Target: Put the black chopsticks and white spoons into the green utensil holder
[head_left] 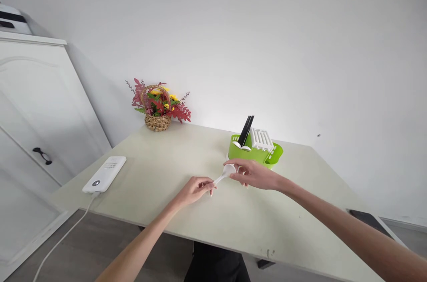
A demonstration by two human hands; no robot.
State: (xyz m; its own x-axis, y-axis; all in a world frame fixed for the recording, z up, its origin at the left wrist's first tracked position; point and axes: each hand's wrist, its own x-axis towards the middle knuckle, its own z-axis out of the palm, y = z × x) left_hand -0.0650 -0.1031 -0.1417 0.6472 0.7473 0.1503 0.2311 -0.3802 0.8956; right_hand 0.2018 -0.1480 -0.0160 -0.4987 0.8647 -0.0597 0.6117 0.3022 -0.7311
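A white spoon (228,170) is held between my two hands above the middle of the table. My left hand (196,189) pinches the end of its handle. At the bowl end, my right hand (251,174) grips the rim between thumb and fingers. Just behind my right hand stands a green utensil holder (245,154), its front partly hidden by that hand. Black chopsticks (246,130) lean up out of it, beside white spoon bowls (246,148). A white slotted rack piece (262,139) rests tilted on its top.
A wicker basket of artificial flowers (158,122) stands at the table's back left. A white power bank (105,174) with a cable (66,235) lies at the left edge. A white cabinet (43,108) is left of the table (187,153). A dark flat object (368,222) lies at right.
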